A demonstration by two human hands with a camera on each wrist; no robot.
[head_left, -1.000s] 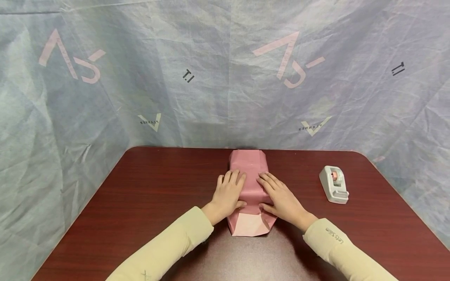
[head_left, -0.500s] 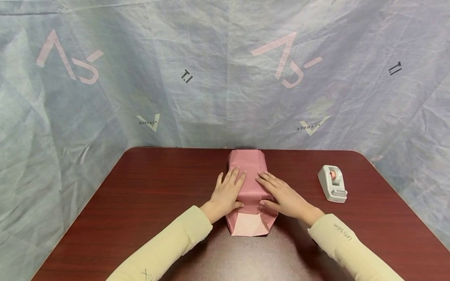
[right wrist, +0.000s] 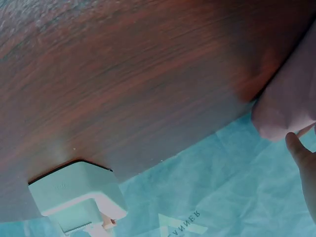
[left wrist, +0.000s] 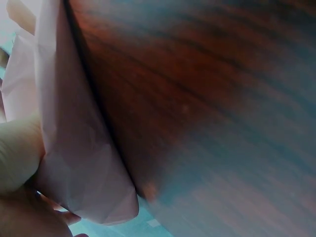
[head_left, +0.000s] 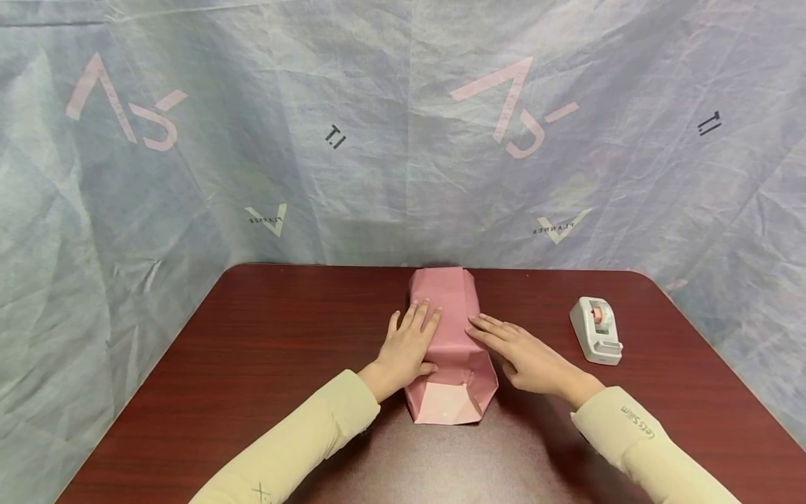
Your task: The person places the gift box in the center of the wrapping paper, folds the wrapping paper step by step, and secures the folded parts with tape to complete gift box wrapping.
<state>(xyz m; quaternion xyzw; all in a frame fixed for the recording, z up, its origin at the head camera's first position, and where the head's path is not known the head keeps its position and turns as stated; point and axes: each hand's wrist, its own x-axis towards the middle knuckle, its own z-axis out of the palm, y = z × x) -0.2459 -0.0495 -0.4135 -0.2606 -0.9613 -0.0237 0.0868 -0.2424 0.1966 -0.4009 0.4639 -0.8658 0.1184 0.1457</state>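
Observation:
A long package wrapped in pink paper (head_left: 448,332) lies lengthwise on the table in the head view. Its near end is partly folded, with a pale flap (head_left: 447,404) sticking out toward me. My left hand (head_left: 404,353) rests on the package's left side, fingers straight and spread, thumb near the fold. At the right edge, the fingertips of my right hand (head_left: 527,355) touch the paper, with the fingers nearly straight. In the left wrist view, pink paper (left wrist: 74,128) covers part of my left hand (left wrist: 19,153). The right wrist view catches only a corner of the package (right wrist: 286,101).
A white tape dispenser (head_left: 596,330) with a roll of tape stands on the right part of the dark red wooden table (head_left: 302,322). Printed grey-blue cloth (head_left: 378,175) hangs close behind the table and along both sides.
My right hand has shifted right, its thumb coming off the near fold, so only the fingertips stay at the package's edge. The left hand and the package have barely moved.

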